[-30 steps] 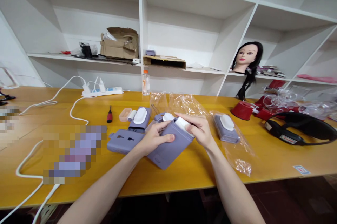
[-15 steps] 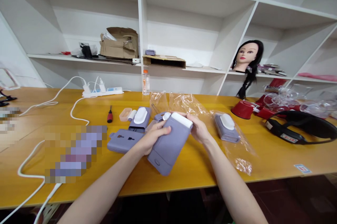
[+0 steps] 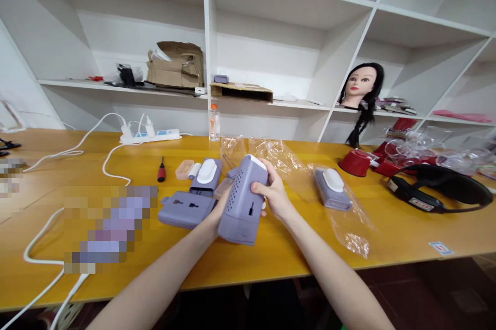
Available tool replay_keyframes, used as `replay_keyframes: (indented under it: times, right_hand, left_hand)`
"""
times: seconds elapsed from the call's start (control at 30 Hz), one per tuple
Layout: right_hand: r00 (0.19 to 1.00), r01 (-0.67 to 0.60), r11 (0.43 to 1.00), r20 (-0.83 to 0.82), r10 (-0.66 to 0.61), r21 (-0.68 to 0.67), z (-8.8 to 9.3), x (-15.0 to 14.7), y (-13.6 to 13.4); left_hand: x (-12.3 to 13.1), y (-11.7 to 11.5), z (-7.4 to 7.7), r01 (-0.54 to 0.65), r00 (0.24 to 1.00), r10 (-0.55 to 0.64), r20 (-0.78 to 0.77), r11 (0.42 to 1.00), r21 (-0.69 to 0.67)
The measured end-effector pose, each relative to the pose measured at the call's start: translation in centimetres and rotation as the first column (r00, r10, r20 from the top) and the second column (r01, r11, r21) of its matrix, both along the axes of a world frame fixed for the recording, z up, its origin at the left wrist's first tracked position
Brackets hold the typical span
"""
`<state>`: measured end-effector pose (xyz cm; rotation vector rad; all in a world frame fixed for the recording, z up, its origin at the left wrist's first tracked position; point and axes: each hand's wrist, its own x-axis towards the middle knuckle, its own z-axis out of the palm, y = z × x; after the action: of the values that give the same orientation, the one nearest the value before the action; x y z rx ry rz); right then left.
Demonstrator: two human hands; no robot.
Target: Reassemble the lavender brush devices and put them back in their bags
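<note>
Left hand (image 3: 219, 215) and right hand (image 3: 276, 194) grip one tilted, purple, box-shaped plastic housing (image 3: 242, 201), right of the flat, slotted purple plastic panel (image 3: 184, 209). Right thumb (image 3: 259, 187) contacts housing; left hand partly hidden behind it.

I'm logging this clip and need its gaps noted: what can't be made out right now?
All in the head view:
Left hand: mostly hidden behind the held purple case.
Case's far side: turned from the camera.
Object at left: blurred by pixelation.
Black item at far left: cut off by the picture's edge.
Headband label: print too small.
</note>
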<state>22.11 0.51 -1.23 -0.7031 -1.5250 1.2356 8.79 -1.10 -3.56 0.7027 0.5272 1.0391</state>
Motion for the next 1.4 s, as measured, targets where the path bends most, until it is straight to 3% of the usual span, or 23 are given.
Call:
replay_keyframes:
  times: [0.13, 0.23, 0.37, 0.57, 0.7, 0.8, 0.97, 1.23, 1.33, 1.4]
  right_hand:
    - [0.951, 0.285, 0.943, 0.073, -0.301, 0.172, 0.4, 0.6, 0.8]
    - [0.928, 0.323, 0.92, 0.115, -0.354, 0.221, 0.3, 0.7, 1.1]
    - [0.907, 0.347, 0.897, 0.143, -0.395, 0.272, 0.4, 0.7, 0.8]
    - [0.881, 0.283, 0.904, 0.286, -0.377, 0.319, 1.2, 1.6, 0.5]
    - [0.929, 0.194, 0.959, 0.276, -0.247, 0.206, 1.1, 2.5, 1.0]
    - [0.968, 0.146, 0.975, 0.181, -0.176, 0.169, 0.9, 2.8, 1.4]
    - [0.972, 0.226, 0.951, 0.013, -0.234, 0.212, 0.7, 3.0, 1.7]
    - [0.996, 0.085, 0.996, -0.028, -0.086, -0.035, 0.7, 3.3, 2.3]
    - [0.98, 0.185, 0.983, 0.074, -0.186, 0.017, 0.6, 3.2, 2.5]
    - [0.891, 0.319, 0.932, 0.281, -0.357, 0.171, 0.3, 3.3, 2.8]
  left_hand:
    - [-0.3, -0.8, 1.1, -0.009, 0.999, 0.007, -0.052, 0.999, -0.035]
    - [-0.3, -1.4, 1.5, -0.025, 0.992, 0.024, -0.125, 1.0, -0.006]
    - [0.0, -1.5, 1.3, -0.13, 0.976, 0.131, -0.177, 0.991, 0.017]
    - [-0.3, -1.2, 0.5, -0.138, 0.962, 0.173, -0.211, 0.975, 0.172]
    - [-0.6, -1.0, 0.1, -0.124, 0.951, 0.181, -0.25, 0.966, 0.227]
    - [-0.5, -0.9, 0.0, -0.128, 0.952, 0.18, -0.247, 0.969, 0.212]
    - [-0.3, -1.2, 0.3, -0.132, 0.965, 0.165, -0.201, 0.977, 0.17]
    - [-0.4, -1.5, 1.0, -0.076, 0.989, 0.075, -0.126, 0.997, -0.001]
    - [-1.0, -1.3, 1.7, -0.088, 0.996, 0.088, -0.026, 0.996, 0.004]
    - [-1.6, -1.1, 2.4, -0.216, 0.975, 0.212, 0.062, 0.973, 0.077]
